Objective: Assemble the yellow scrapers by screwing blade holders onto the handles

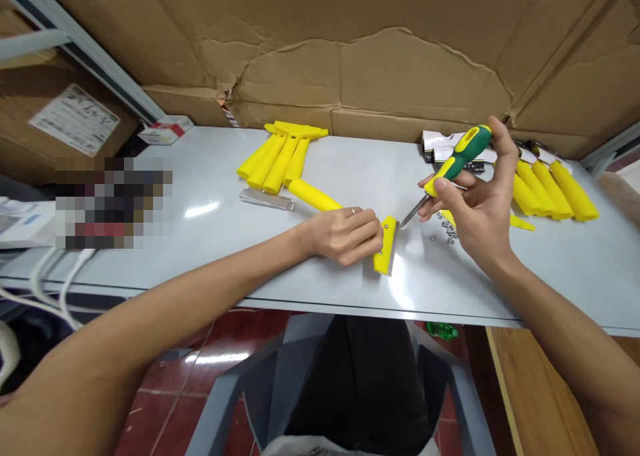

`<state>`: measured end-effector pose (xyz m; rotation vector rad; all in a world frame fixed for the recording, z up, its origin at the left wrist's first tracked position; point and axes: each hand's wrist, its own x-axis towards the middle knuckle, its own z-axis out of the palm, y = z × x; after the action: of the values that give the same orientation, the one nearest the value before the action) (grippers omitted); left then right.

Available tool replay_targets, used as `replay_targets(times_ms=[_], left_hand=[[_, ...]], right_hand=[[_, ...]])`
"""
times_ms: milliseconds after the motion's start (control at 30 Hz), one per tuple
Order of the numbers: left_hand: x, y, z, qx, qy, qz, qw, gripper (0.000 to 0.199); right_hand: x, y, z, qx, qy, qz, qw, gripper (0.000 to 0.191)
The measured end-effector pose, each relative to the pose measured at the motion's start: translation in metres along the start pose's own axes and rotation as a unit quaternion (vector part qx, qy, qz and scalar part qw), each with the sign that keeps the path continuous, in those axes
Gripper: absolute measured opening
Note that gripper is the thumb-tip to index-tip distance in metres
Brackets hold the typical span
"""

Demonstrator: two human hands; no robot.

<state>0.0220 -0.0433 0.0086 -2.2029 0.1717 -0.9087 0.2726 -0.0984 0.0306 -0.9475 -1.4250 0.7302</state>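
Observation:
My left hand (347,235) is wrapped round the neck of a yellow scraper (383,248), which lies on the table with its handle pointing to the back left. Two screws and a metal blade edge show on the scraper's head. In my right hand (483,196) is a screwdriver (463,156) with a green and yellow handle, tilted so its tip points down left, close to the blade edge; whether it touches I cannot tell. Small screws (449,231) lie in a loose pile under my right hand. Beside them, a yellow piece (522,223) is partly hidden by that hand.
Several yellow scraper handles (280,156) lie fanned at the back, with a stack of metal blades (267,200) in front. More yellow scrapers (555,183) with black-and-white packaging rest at the right. Cardboard (350,69) stands behind the table; white cables (70,283) hang over its left edge.

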Motion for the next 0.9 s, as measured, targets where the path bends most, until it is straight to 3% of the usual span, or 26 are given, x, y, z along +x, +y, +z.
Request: replay_targets(times_ms=[200,500,900], left_hand=[[0.003,0.000,-0.003,-0.015,-0.017,0.013,1.000,0.023],[0.000,0.002,0.001,-0.016,-0.015,0.019,1.000,0.024],[0.003,0.002,0.001,-0.010,-0.002,0.017,1.000,0.023]], right_hand=[[-0.002,0.010,0.009,-0.008,-0.017,-0.068,0.998,0.086],[-0.002,0.016,0.008,-0.010,-0.058,-0.081,0.995,0.089],[-0.003,0.008,0.014,-0.021,-0.013,-0.105,0.994,0.087]])
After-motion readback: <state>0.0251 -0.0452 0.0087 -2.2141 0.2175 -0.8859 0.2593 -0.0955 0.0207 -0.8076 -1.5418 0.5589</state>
